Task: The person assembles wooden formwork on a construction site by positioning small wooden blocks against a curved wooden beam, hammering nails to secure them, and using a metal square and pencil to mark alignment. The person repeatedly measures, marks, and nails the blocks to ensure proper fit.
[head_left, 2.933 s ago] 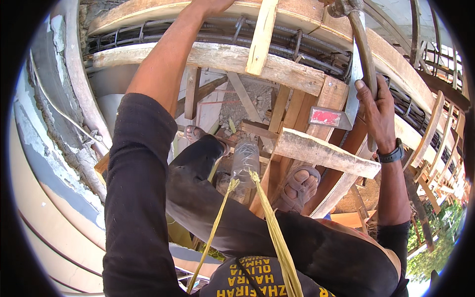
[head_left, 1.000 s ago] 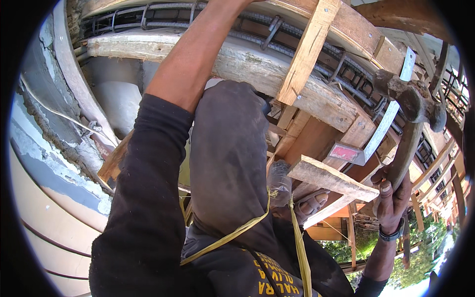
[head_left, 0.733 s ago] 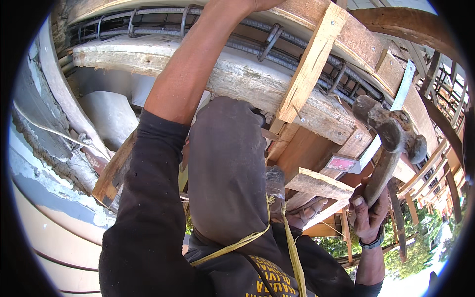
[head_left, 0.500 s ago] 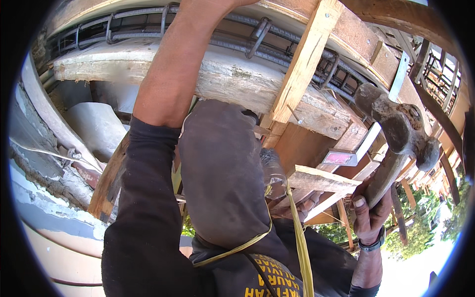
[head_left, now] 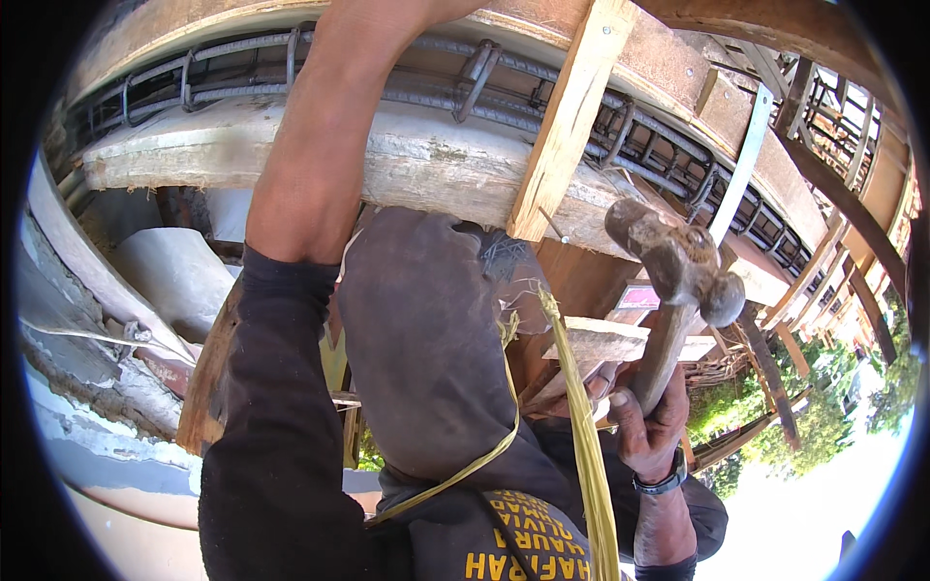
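Observation:
My right hand [head_left: 655, 426] is closed round the wooden handle of a worn claw hammer [head_left: 675, 259]. The metal head is raised, just right of a nail [head_left: 555, 226] that sticks out of an upright wooden batten [head_left: 572, 121]. This batten crosses a thick, whitish timber beam [head_left: 228, 145]. My left arm stretches up across the beam, and only part of my left hand [head_left: 412, 10] shows at the top edge; its fingers are out of view. A clear plastic container of nails [head_left: 511, 261] hangs by my knee, near frayed yellow twine [head_left: 588, 455].
Behind the beam runs a steel rebar cage [head_left: 465, 82] along plywood formwork. A pale metal strip [head_left: 744, 160] leans across it at the right. Short boards [head_left: 605, 339] jut out below the batten. A curved grey sheet [head_left: 174, 286] lies at the left, and greenery shows far below.
My right hand has swung the hammer leftward, closer to the batten and its nail. The view has shifted slightly; my left arm still reaches up.

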`<state>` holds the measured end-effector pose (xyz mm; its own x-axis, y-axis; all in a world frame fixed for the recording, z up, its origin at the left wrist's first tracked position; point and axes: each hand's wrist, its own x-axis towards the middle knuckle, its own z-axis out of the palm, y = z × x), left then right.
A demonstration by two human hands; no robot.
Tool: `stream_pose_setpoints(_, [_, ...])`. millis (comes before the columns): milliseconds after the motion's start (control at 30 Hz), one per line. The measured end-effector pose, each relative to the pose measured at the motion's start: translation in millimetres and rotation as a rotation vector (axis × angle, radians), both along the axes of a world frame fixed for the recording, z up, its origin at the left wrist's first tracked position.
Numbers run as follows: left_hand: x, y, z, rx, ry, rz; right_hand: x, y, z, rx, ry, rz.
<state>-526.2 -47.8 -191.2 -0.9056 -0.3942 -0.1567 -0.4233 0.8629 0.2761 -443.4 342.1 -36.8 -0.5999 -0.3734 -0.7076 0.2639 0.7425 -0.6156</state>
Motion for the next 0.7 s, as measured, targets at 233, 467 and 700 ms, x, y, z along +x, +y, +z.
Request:
stream_pose_setpoints(233, [0,-6,4,0.062,0.012,-0.041,18,16,-17,-0.086,0.046,0.049])
stream_pose_setpoints(467, [7,-5,7,0.117,0.100,-0.038,22,24,-29,0.019,0.096,0.219])
stream_pose_setpoints(700, [10,-8,14,0.172,0.030,-0.045,30,19,-39,-0.052,0.238,0.063])
